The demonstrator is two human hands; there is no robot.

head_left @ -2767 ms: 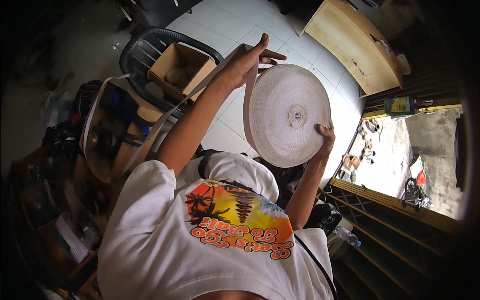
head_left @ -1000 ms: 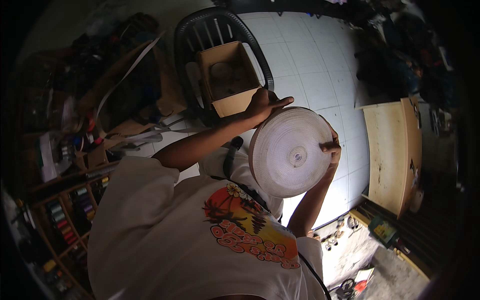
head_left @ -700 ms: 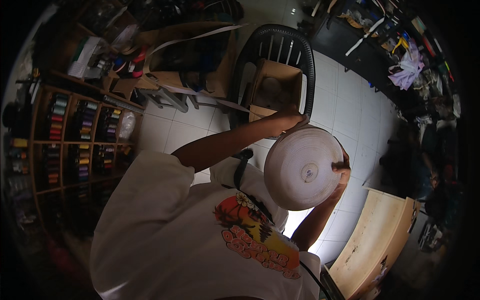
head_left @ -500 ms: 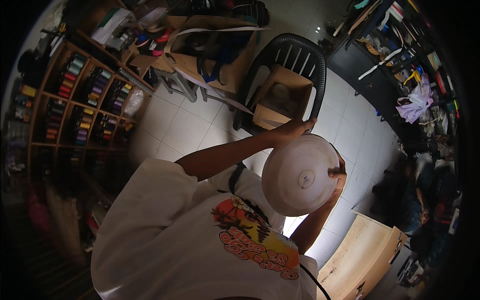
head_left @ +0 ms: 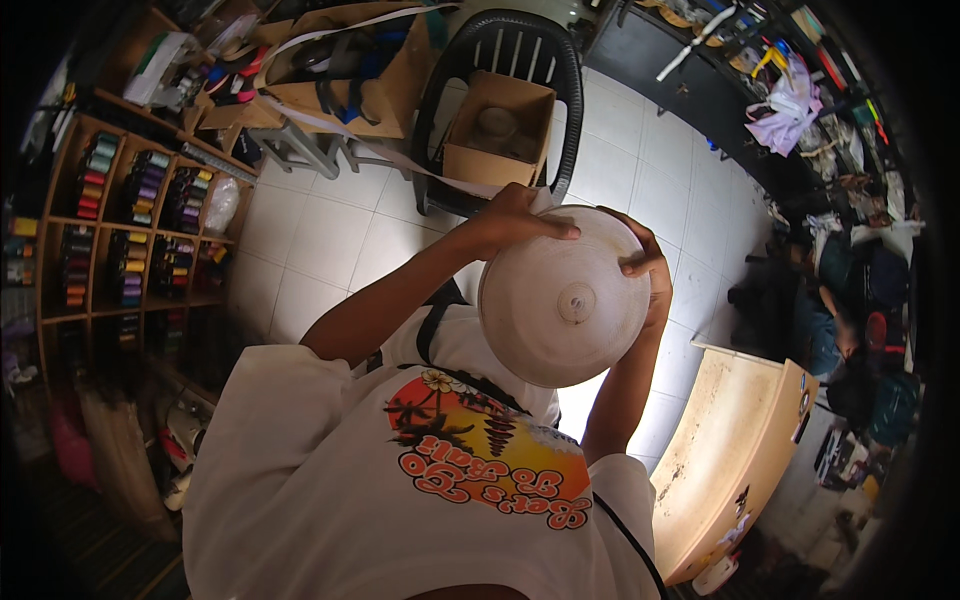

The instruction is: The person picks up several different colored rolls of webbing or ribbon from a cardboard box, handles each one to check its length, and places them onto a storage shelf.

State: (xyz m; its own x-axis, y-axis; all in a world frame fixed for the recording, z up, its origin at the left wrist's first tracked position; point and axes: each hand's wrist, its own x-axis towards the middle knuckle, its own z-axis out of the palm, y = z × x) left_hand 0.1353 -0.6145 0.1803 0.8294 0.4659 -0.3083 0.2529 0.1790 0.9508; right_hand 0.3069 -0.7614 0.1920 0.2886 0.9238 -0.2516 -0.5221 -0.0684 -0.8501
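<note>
Between my two hands is a large, round, off-white roll of flat tape [head_left: 560,330], wound in tight rings around a small core. My left hand [head_left: 515,222] grips its far left rim, with the thumb over the face and the other fingers partly hidden. A pale loose strip [head_left: 450,182] runs from near that hand leftward past the chair. My right hand [head_left: 648,268] is bent around the right rim, fingertips on the face. The roll is held in front of my chest, its flat side facing up.
A black plastic chair [head_left: 572,120] holds an open cardboard box [head_left: 490,160] with a round thing inside. Another carton [head_left: 395,95] sits on a stool at its left. Thread spools fill a wooden shelf [head_left: 135,228]. At the right are a wooden table [head_left: 700,440] and a cluttered rack [head_left: 790,110].
My left hand has shifted onto the roll's far left rim, its thumb now over the face. My right hand has moved up along the rim. The whole view has shifted.
</note>
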